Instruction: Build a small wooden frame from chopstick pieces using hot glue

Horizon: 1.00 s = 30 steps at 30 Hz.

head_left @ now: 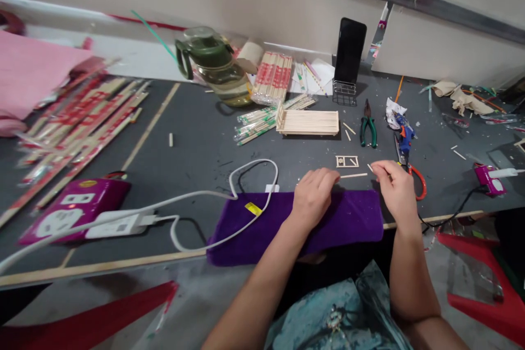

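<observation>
From the closed fingers of my left hand (312,197) a thin wooden stick (355,175) juts to the right, low over the table. My right hand (394,187) pinches a short stick piece (370,168) between thumb and forefinger. Just beyond both hands lies a small rectangular stick frame (346,162) with bits of wood inside it. Farther back is a little bed-like model (308,122) built of sticks, with a raised end at its left. A folded purple cloth (353,219) lies under my left hand along the table edge.
Green-handled pliers (368,126), a blue glue gun (406,138) and orange-handled scissors (419,181) lie beyond my right hand. A phone (350,52) stands at the back. A jug (217,65), packed sticks (273,77), a white cable (205,193) and a purple power strip (77,209) are leftward.
</observation>
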### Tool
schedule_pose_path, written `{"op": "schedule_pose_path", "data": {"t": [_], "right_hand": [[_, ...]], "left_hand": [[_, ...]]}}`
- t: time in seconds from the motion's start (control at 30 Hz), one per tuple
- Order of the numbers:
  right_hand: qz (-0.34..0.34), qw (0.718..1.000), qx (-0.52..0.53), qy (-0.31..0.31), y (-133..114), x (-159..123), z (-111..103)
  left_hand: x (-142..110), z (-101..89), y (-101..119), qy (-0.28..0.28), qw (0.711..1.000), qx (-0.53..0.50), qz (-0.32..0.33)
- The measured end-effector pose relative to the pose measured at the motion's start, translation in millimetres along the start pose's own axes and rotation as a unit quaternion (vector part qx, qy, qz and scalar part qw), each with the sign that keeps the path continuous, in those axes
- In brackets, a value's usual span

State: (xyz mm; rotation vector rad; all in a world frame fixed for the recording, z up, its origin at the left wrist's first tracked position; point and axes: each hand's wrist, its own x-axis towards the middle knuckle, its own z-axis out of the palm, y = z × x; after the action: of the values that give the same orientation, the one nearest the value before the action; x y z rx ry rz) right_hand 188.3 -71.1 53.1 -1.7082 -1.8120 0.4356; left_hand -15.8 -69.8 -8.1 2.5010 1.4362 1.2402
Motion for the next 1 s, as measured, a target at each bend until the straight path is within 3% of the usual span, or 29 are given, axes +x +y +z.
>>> {"op": "schedule_pose_path", "data": {"t": [0.1, 0.2, 0.3, 0.37, 0.43, 0.53, 0.63, 1.0], "right_hand": [[0.032, 0.996, -0.081, 0.015, 11.7, -5.9, 6.0], [0.054, 0.984, -0.169, 0.021, 14.2, -1.9, 6.7], [0.049, 0.976, -0.212, 0.005, 11.0, 3.9, 4.8], [0.049, 0.97, -0.238, -0.012, 8.7, 7.8, 5.0], [0.056, 0.961, -0.267, -0.041, 8.0, 12.6, 7.4], [0.063, 0.949, -0.295, -0.092, 9.2, 22.6, 14.3], [0.049, 0.949, -0.287, -0.119, 8.7, 34.6, 21.7], [0.009, 0.945, -0.276, -0.172, -7.5, 61.1, 41.1]], "left_hand": [[1.4, -2.8, -2.9, 0.103, 0.99, -0.076, -0.065], [4.1, -3.5, -8.9, 0.225, 0.937, -0.169, -0.208], [6.3, -1.7, -14.2, 0.236, 0.857, -0.337, -0.31], [7.8, -1.0, -15.4, 0.236, 0.807, -0.423, -0.337], [9.7, -1.3, -15.0, 0.263, 0.78, -0.458, -0.336], [12.0, -1.7, -14.0, 0.302, 0.77, -0.459, -0.324], [11.7, 0.2, -14.5, 0.307, 0.782, -0.441, -0.316], [3.8, 3.9, -13.8, 0.229, 0.81, -0.421, -0.337]]}}
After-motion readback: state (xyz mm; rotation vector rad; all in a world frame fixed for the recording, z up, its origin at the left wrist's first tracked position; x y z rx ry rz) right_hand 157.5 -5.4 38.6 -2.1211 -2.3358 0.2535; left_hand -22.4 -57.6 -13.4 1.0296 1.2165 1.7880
